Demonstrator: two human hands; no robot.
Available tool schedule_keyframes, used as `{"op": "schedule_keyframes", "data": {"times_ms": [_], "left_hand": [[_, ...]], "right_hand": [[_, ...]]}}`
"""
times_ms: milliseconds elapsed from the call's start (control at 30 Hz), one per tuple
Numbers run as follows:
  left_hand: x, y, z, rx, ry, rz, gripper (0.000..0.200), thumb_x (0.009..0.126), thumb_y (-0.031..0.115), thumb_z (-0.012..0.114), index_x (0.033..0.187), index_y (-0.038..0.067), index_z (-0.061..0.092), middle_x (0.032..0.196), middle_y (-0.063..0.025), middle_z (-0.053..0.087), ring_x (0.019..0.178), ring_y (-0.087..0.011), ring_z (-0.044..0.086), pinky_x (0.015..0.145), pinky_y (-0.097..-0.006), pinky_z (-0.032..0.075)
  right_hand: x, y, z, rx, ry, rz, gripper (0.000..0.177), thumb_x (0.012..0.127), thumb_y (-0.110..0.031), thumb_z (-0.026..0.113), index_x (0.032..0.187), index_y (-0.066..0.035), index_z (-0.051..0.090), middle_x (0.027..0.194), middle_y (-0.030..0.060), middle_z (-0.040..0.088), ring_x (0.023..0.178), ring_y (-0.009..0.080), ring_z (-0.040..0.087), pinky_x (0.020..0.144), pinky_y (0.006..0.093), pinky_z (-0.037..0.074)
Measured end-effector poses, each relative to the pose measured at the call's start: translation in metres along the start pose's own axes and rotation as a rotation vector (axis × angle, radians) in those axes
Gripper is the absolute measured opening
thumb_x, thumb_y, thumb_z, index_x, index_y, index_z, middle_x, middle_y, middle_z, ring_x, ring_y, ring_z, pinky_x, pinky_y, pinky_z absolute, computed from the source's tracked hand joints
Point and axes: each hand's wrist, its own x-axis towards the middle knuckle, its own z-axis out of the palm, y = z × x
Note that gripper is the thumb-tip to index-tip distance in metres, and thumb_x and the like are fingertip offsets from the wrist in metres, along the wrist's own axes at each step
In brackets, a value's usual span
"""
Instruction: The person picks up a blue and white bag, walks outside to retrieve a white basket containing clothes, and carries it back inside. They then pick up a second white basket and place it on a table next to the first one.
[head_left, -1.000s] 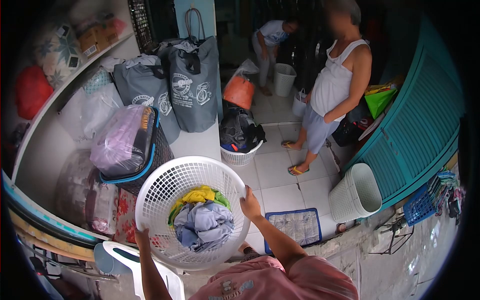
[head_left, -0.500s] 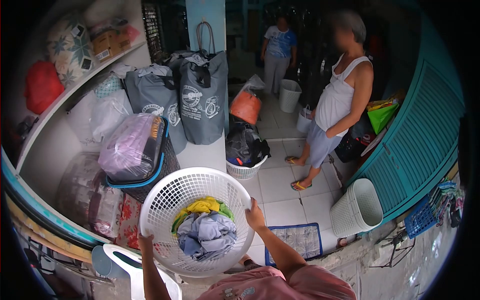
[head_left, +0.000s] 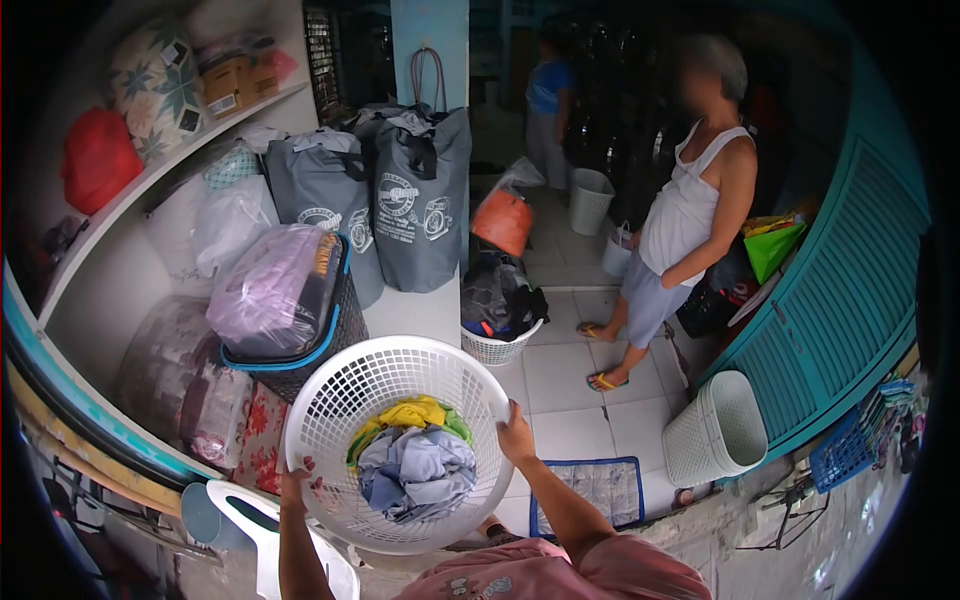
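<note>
A round white laundry basket (head_left: pixel 335 400) with a lattice wall is held in front of my body, tilted so that its inside shows. Inside lie bluish-grey cloth (head_left: pixel 420 470) and yellow and green cloth (head_left: pixel 412 411). My left hand (head_left: pixel 295 486) grips the rim at the lower left, its fingers partly hidden. On the right side of the rim, my right hand (head_left: pixel 515 436) is closed round the edge. Just beyond the basket stands a dark basket with a blue rim (head_left: pixel 290 362), bearing a plastic-wrapped lilac bundle (head_left: pixel 268 285).
Grey printed bags (head_left: pixel 420 215) stand on the white ledge. A filled white basket (head_left: pixel 497 348) is on the tiles near a person in a white top (head_left: pixel 695 200). Another person (head_left: pixel 548 100) is farther back. Stacked pale bins (head_left: pixel 715 430), a mat (head_left: pixel 590 495) and a white chair (head_left: pixel 320 565) are nearby.
The view has shifted slightly, so the bags and shelf appear farther right. The far person has turned. Both my hands still hold the basket.
</note>
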Motion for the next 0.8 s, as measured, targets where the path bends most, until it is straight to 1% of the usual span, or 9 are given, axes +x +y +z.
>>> {"op": "schedule_keyframes", "data": {"times_ms": [133, 200, 300, 433, 533, 633, 700, 733, 800], "left_hand": [[-0.004, 0.002, 0.002, -0.014, -0.061, -0.005, 0.053, 0.056, 0.004, 0.045, 0.109, 0.009, 0.041, 0.099, -0.0045, 0.049, 0.099, -0.0163, 0.044, 0.072, -0.041, 0.043], [-0.012, 0.006, 0.008, -0.197, -0.176, 0.005, 0.053, 0.055, 0.008, 0.046, 0.108, 0.006, 0.043, 0.106, -0.0043, 0.049, 0.105, -0.0146, 0.043, 0.076, -0.0447, 0.042], [-0.014, 0.008, 0.011, -0.255, -0.215, 0.008, 0.053, 0.055, 0.011, 0.047, 0.108, 0.003, 0.045, 0.11, -0.0039, 0.049, 0.108, -0.0138, 0.041, 0.081, -0.0469, 0.041], [-0.018, 0.016, 0.015, -0.246, -0.246, -0.014, 0.053, 0.056, 0.012, 0.047, 0.108, 0.003, 0.044, 0.107, -0.0051, 0.05, 0.105, -0.016, 0.042, 0.08, -0.0471, 0.042], [-0.02, 0.021, 0.017, -0.143, -0.205, -0.042, 0.055, 0.06, 0.013, 0.049, 0.114, 0.003, 0.039, 0.106, -0.0065, 0.051, 0.1, -0.0187, 0.046, 0.074, -0.0457, 0.046], [-0.003, 0.012, 0.006, 0.029, -0.127, -0.007, 0.063, 0.064, 0.01, 0.051, 0.123, 0.005, 0.029, 0.103, -0.0094, 0.051, 0.09, -0.0206, 0.05, 0.068, -0.0422, 0.047], [0.0, 0.007, 0.009, 0.192, 0.094, 0.194, 0.072, 0.067, 0.005, 0.05, 0.129, 0.007, 0.014, 0.1, -0.0112, 0.052, 0.084, -0.0213, 0.052, 0.068, -0.0393, 0.046], [0.006, 0.002, 0.005, 0.193, 0.091, 0.192, 0.072, 0.067, 0.005, 0.05, 0.129, 0.007, 0.014, 0.1, -0.0112, 0.052, 0.084, -0.0213, 0.052, 0.068, -0.0393, 0.046], [0.018, -0.007, -0.007, 0.545, 0.2, 0.413, 0.079, 0.067, 0.001, 0.048, 0.131, 0.01, 0.001, 0.1, -0.0136, 0.049, 0.082, -0.0234, 0.053, 0.071, -0.0372, 0.044]], "right_hand": [[0.0, -0.001, -0.002, 0.02, -0.005, 0.003, 0.049, 0.074, -0.01, 0.045, 0.119, -0.006, 0.026, 0.099, 0.0259, 0.05, 0.092, 0.0407, 0.048, 0.08, 0.0426, 0.038], [-0.001, -0.003, -0.002, 0.02, -0.005, 0.006, 0.049, 0.074, -0.01, 0.045, 0.119, -0.006, 0.026, 0.099, 0.026, 0.05, 0.092, 0.0409, 0.048, 0.08, 0.0427, 0.038], [-0.002, -0.005, -0.004, 0.023, -0.002, 0.001, 0.049, 0.074, -0.01, 0.045, 0.119, -0.006, 0.026, 0.098, 0.0261, 0.05, 0.091, 0.0413, 0.048, 0.08, 0.0429, 0.038], [0.0, -0.003, -0.002, 0.02, 0.004, -0.008, 0.049, 0.073, -0.009, 0.045, 0.118, -0.005, 0.027, 0.099, 0.0262, 0.05, 0.091, 0.0415, 0.048, 0.08, 0.0428, 0.038], [0.0, 0.002, 0.001, 0.036, 0.018, -0.034, 0.049, 0.073, -0.008, 0.045, 0.118, -0.005, 0.027, 0.099, 0.0261, 0.05, 0.091, 0.0415, 0.048, 0.08, 0.0426, 0.038], [0.001, 0.002, 0.001, 0.042, 0.025, -0.043, 0.048, 0.073, -0.008, 0.045, 0.118, -0.005, 0.028, 0.099, 0.0261, 0.049, 0.091, 0.0412, 0.048, 0.08, 0.0425, 0.038], [0.001, 0.002, 0.001, 0.045, 0.025, -0.031, 0.048, 0.073, -0.008, 0.046, 0.117, -0.005, 0.028, 0.099, 0.0261, 0.05, 0.091, 0.041, 0.048, 0.079, 0.0424, 0.038], [0.001, 0.003, 0.002, 0.045, 0.031, -0.04, 0.048, 0.073, -0.009, 0.046, 0.117, -0.005, 0.028, 0.098, 0.0259, 0.05, 0.09, 0.0409, 0.048, 0.079, 0.0424, 0.038], [0.001, 0.003, 0.002, 0.045, 0.037, -0.047, 0.047, 0.073, -0.009, 0.045, 0.117, -0.005, 0.028, 0.098, 0.0257, 0.05, 0.09, 0.0408, 0.048, 0.079, 0.0424, 0.038]]}}
